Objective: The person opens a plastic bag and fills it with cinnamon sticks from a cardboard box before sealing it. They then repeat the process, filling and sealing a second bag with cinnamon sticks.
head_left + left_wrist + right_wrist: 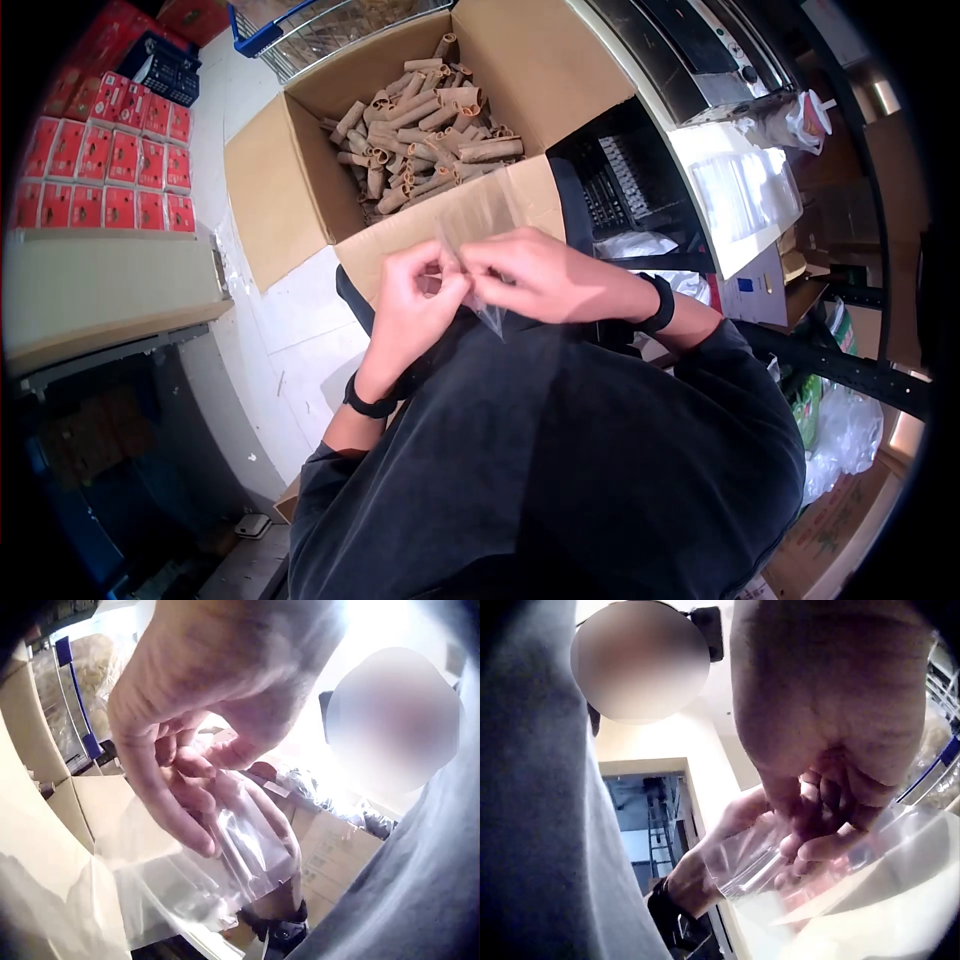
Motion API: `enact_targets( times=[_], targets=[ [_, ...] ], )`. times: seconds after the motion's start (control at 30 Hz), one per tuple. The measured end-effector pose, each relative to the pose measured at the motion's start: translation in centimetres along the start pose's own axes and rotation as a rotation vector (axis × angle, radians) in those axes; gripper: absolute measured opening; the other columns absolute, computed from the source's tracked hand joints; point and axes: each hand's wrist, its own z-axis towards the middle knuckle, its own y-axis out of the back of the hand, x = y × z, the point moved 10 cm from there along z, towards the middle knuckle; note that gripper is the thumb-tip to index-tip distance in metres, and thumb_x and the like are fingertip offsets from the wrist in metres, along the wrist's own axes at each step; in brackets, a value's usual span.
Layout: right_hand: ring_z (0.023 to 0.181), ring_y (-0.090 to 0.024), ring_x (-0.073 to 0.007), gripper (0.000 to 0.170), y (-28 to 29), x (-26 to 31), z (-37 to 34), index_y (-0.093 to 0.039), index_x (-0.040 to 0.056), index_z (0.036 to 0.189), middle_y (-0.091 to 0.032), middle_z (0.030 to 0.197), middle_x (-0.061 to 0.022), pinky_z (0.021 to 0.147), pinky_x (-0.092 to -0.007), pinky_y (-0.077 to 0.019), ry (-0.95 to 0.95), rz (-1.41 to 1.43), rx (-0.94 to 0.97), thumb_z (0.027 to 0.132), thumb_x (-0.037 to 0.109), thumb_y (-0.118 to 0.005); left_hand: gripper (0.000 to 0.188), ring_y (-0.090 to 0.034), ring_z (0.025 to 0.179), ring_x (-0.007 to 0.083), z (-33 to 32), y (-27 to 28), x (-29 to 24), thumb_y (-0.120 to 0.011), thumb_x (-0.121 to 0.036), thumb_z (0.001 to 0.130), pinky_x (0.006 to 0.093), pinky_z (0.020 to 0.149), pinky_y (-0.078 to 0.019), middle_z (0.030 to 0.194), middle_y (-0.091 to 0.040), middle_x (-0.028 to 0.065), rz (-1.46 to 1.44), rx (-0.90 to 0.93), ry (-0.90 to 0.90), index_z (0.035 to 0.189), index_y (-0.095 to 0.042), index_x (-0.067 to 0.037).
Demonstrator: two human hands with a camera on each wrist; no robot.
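Close in, the person's dark shirt fills the lower middle of the head view, a black band on each wrist. Just beyond it, both hands meet at a clear plastic bag. Left hand: fingers bent, thumb and fingertips pinching the film. Right hand: fingers curled, also pinching the bag, tips nearly against the left's. Bag is between the two hands, in front of the open cardboard box; one end points up toward the box, a pointed corner hangs below the fingers. Whether anything is inside it, cannot tell.

Inside the box, a heap of brown bark-like rolls, many hollow at the ends. Right of it, flat clear plastic lies on a white surface. Farther left, red packets stand in rows on a pale table. Behind the box, a wire basket with blue trim.
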Motion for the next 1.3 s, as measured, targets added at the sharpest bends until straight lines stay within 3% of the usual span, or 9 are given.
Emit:
enact_targets(
  times=[0.07,0.2,0.3,0.4,0.57,0.7,0.93,1.13,1.3],
  targets=[
    [0.088,-0.066,-0.0447,0.014,-0.8,1.1,-0.3,-0.058,-0.007,0.101,-0.066,0.091,-0.0254,0.078,-0.0496,-0.0508,0.131,-0.224,-0.034,0.097,0.006,-0.058,0.009,-0.064,0.078,0.008,-0.2,-0.7,0.8,-0.055,0.003,0.097,0.0263,0.067,-0.0559,0.086,-0.064,0.0008,-0.093,0.052,0.039,0.091,-0.062,0.005],
    [0.09,-0.066,-0.0471,0.017,-1.6,1.1,-0.8,-0.056,-0.0068,0.101,-0.066,0.095,-0.0258,0.079,-0.0512,-0.0521,0.128,-0.334,-0.016,0.094,0.008,-0.06,0.009,-0.062,0.073,0.0071,-1.0,-0.9,0.4,-0.055,0.005,0.092,0.0257,0.064,-0.0532,0.077,-0.061,-0.0003,0.035,-0.038,0.045,0.085,-0.06,0.004],
    [0.084,-0.064,-0.0411,0.018,-1.6,0.8,-0.8,-0.056,-0.0006,0.097,-0.059,0.089,-0.0182,0.075,-0.048,-0.0506,0.067,-0.328,0.005,0.092,0.012,-0.067,0.007,-0.06,0.066,0.0097,-2.1,-0.8,-1.7,-0.058,0.005,0.086,0.0271,0.062,-0.0496,0.067,-0.058,0.0022,0.311,-0.128,-0.014,0.079,-0.057,0.005],
    [0.082,-0.065,-0.0398,0.02,-1.9,1.9,-1.4,-0.056,0.0004,0.095,-0.059,0.087,-0.0168,0.074,-0.0476,-0.0521,0.157,-0.428,-0.135,0.091,0.014,-0.07,0.014,-0.056,0.054,0.0284,-3.7,-1.0,-5.2,-0.065,-0.001,0.082,0.0366,0.053,-0.0438,0.062,-0.054,0.0148,0.409,-0.304,-0.309,0.073,-0.055,0.001],
    [0.083,-0.064,-0.0399,0.016,-2.8,1.5,-1.4,-0.058,-0.0047,0.103,-0.058,0.093,-0.0188,0.075,-0.0464,-0.0539,0.224,-0.444,-0.124,0.094,0.007,-0.065,0.007,-0.061,0.058,0.0341,-3.4,-0.5,-2.3,-0.063,-0.002,0.084,0.0414,0.055,-0.0458,0.068,-0.056,0.0182,0.47,-0.337,-0.158,0.081,-0.058,0.002],
    [0.087,-0.065,-0.0412,0.015,-3.4,1.2,-1.5,-0.056,-0.0037,0.103,-0.06,0.095,-0.0204,0.077,-0.0495,-0.053,0.181,-0.323,-0.028,0.096,0.008,-0.063,0.008,-0.062,0.065,0.0413,-4.8,-1.1,-3.6,-0.059,-0.001,0.087,0.0449,0.059,-0.0491,0.08,-0.059,0.0217,0.606,-0.313,-0.28,0.093,-0.06,0.004],
    [0.085,-0.061,-0.0447,0.015,-3.6,-0.1,-1.5,-0.054,-0.0051,0.104,-0.058,0.095,-0.0222,0.078,-0.0503,-0.0488,0.133,-0.109,-0.015,0.102,0.01,-0.057,0.007,-0.059,0.072,0.0371,-4.9,-1.1,-3.0,-0.054,-0.001,0.097,0.0427,0.065,-0.0465,0.084,-0.056,0.0206,0.429,-0.222,-0.239,0.096,-0.057,0.005],
    [0.082,-0.056,-0.046,0.011,-4.1,-0.2,-1.7,-0.052,-0.004,0.101,-0.054,0.088,-0.0224,0.075,-0.0503,-0.0453,0.086,-0.133,-0.036,0.103,0.007,-0.054,0.007,-0.06,0.081,0.0447,-5.1,-2.0,-2.8,-0.057,-0.003,0.1,0.0471,0.073,-0.0502,0.092,-0.058,0.0231,0.557,-0.105,-0.26,0.097,-0.057,0.003],
    [0.077,-0.059,-0.0391,0.012,-4.1,0.4,-1.8,-0.052,-0.0034,0.1,-0.057,0.087,-0.0195,0.072,-0.0458,-0.047,0.07,-0.11,-0.044,0.105,0.007,-0.05,0.004,-0.062,0.079,0.0418,-5.3,-2.0,-3.8,-0.056,-0.001,0.099,0.0434,0.07,-0.0513,0.095,-0.06,0.0216,0.485,-0.135,-0.311,0.1,-0.058,0.004]
  ],
)
